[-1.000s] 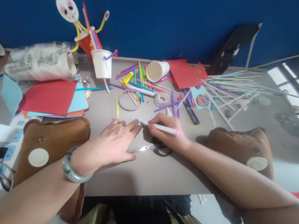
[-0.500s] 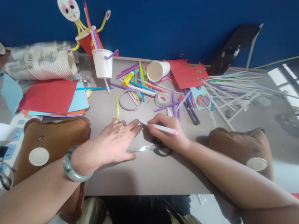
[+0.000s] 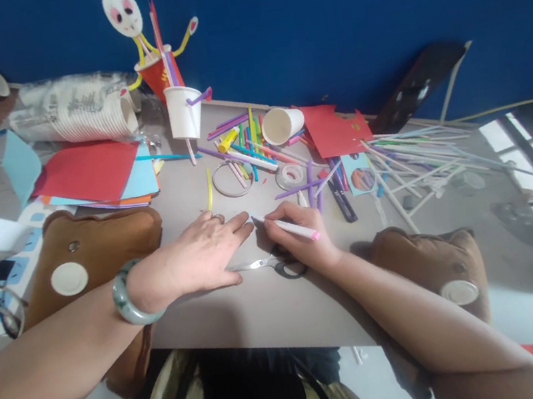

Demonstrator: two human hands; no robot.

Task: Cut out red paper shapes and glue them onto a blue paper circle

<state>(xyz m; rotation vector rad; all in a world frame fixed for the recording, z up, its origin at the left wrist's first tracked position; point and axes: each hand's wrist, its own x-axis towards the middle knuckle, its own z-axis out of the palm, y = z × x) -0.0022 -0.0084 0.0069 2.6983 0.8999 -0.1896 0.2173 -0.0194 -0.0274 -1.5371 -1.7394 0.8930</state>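
Note:
My right hand (image 3: 305,234) grips a white marker pen (image 3: 292,229) with a pink end, its tip pointing left toward my other hand. My left hand (image 3: 207,253) lies palm down on the table with fingers stretched out, a ring on one finger and a jade-coloured bangle at the wrist. Its fingertips are close to the pen tip; whatever lies beneath them is hidden or too small to make out. Between the hands rests a pair of scissors (image 3: 259,264), its black handles partly behind my right hand and its blade running toward my left thumb.
Behind my hands lie a tape roll (image 3: 290,176), a ring (image 3: 235,191), coloured markers and pipe cleaners, and a tipped paper cup (image 3: 280,126). A cup figure (image 3: 184,112) stands behind. Red paper (image 3: 90,170) lies left, straws (image 3: 420,148) right. Brown cushions (image 3: 96,246) flank the table.
Almost nothing differs. The pen and my right fingers have shifted very slightly; my left hand stays in the same spot.

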